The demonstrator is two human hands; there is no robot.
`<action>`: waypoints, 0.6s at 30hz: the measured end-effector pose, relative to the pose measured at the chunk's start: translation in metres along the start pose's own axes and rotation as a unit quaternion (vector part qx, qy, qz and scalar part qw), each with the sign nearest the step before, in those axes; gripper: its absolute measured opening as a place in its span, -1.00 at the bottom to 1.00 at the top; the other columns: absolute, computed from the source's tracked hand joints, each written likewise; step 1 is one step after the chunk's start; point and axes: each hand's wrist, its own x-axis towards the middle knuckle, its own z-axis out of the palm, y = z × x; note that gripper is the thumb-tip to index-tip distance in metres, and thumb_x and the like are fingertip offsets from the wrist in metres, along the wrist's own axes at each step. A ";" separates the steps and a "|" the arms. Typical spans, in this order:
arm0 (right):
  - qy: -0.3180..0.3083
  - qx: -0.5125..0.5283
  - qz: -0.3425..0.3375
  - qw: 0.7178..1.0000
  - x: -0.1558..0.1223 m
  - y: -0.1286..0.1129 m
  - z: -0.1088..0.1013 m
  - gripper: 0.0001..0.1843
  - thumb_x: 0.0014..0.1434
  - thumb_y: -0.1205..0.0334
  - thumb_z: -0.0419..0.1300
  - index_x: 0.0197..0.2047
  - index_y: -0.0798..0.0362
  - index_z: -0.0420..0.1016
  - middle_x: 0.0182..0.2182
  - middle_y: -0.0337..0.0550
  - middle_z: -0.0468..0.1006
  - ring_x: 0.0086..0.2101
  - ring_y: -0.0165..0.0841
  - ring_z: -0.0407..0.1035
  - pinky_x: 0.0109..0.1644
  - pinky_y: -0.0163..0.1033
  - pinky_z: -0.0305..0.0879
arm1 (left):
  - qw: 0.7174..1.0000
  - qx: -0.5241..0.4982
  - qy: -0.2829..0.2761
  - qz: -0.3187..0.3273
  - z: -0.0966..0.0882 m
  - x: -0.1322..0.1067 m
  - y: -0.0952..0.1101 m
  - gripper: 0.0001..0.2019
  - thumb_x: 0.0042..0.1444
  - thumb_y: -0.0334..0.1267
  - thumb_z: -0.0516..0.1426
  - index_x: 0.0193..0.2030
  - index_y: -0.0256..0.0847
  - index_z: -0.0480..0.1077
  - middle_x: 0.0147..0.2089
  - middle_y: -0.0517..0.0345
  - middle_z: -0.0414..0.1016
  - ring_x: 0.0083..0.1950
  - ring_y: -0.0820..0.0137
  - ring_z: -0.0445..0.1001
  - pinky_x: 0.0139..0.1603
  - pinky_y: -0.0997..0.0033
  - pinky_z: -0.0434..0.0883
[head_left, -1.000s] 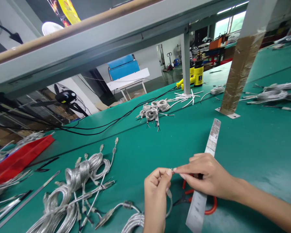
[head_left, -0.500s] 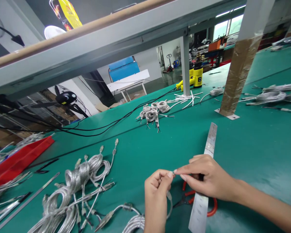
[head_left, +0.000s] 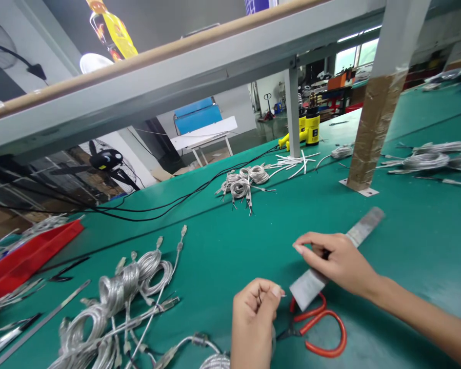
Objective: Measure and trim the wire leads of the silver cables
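Note:
My left hand (head_left: 255, 315), at the lower middle, pinches a thin wire (head_left: 283, 295) whose bare tip pokes out past the thumb. The rest of that wire is mostly hidden behind the hand. My right hand (head_left: 340, 261) is closed round a steel ruler (head_left: 309, 290), which slants from upper right to lower left. Its thumb and forefinger are pressed together, apart from the wire. Under the ruler's near end lies a pair of red-handled scissors (head_left: 341, 335), blades toward my left wrist. Close by on the left is a coiled clear-sheathed cable (head_left: 217, 361).
A heap of coiled USB cables (head_left: 118, 287) covers the left of the green table (head_left: 230, 246). Further left are a metal strip (head_left: 49, 320) and a red tray (head_left: 34, 256). More coils (head_left: 243, 182) lie at the back, near yellow heat guns (head_left: 311, 128). A taped post (head_left: 376, 128) rises at right.
My right hand has drawn away from the wire tip, and the ruler has swung into a slant, uncovering more of the scissors. My left hand has shifted slightly right and down, still pinching the wire.

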 end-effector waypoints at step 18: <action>-0.033 -0.151 0.053 0.987 0.005 -0.001 -0.003 -0.52 0.13 0.10 0.00 -0.76 0.09 0.19 -0.80 -0.32 0.20 -0.70 -0.50 0.04 -0.57 -0.32 -0.23 | 0.998 0.047 -0.046 -0.019 0.007 -0.002 -0.001 -0.81 -0.14 -0.22 0.09 -0.65 -0.26 0.29 -0.71 0.38 -0.06 -0.65 0.55 -0.14 -0.62 0.51 -0.15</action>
